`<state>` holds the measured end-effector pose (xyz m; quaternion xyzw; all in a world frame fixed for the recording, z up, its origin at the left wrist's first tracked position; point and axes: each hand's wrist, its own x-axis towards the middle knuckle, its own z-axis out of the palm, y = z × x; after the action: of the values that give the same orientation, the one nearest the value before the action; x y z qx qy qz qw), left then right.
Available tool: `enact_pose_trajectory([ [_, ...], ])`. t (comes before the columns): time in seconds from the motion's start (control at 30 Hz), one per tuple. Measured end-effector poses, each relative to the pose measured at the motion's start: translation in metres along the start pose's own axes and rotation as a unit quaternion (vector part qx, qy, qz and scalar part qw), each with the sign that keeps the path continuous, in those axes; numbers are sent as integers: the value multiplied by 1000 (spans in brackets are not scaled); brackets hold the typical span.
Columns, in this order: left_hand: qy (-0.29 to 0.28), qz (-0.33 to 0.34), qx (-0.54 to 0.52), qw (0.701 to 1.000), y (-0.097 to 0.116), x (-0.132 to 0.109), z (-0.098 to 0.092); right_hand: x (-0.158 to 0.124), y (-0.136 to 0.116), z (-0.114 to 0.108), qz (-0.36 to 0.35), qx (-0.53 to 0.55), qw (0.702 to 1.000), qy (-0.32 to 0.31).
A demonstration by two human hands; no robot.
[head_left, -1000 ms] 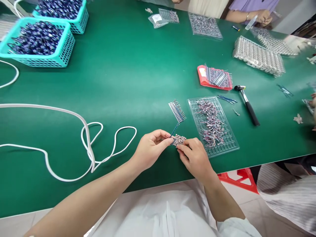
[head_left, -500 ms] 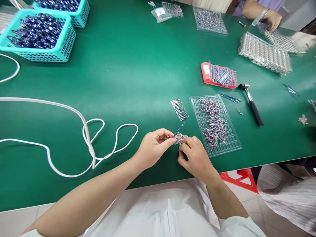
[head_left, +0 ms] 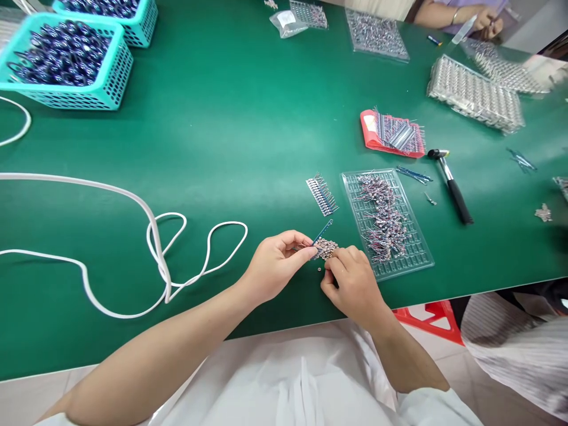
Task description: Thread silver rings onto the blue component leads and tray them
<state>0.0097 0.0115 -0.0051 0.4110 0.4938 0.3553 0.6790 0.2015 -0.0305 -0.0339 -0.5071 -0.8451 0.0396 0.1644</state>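
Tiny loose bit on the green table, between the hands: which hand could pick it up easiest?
Probably the right hand. Its fingertips sit just beside the tiny bit, while the left hand is busy pinching the blue strip.

I am holding both hands close together in front of me, fingertips nearly meeting. My left hand is pinching thumb against forefinger, knuckles turned up, with the bare left forearm stretching in from the lower left. My right hand is curling its fingers inward in a tight pinch, wrist bending, with the right forearm angling in from the lower right.
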Motion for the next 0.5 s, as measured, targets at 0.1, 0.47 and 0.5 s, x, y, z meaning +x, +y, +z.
enact_pose_trajectory([
  [0.1,-1,2,-1,1000,0,0,-1,-3,0,-1,1,-3,1000,18],
  [0.47,8,3,8,1000,0,1,-2,-21,7,-12,17,88,995,35],
  [0.5,8,3,8,1000,0,1,-2,-23,9,-12,23,90,995,41],
])
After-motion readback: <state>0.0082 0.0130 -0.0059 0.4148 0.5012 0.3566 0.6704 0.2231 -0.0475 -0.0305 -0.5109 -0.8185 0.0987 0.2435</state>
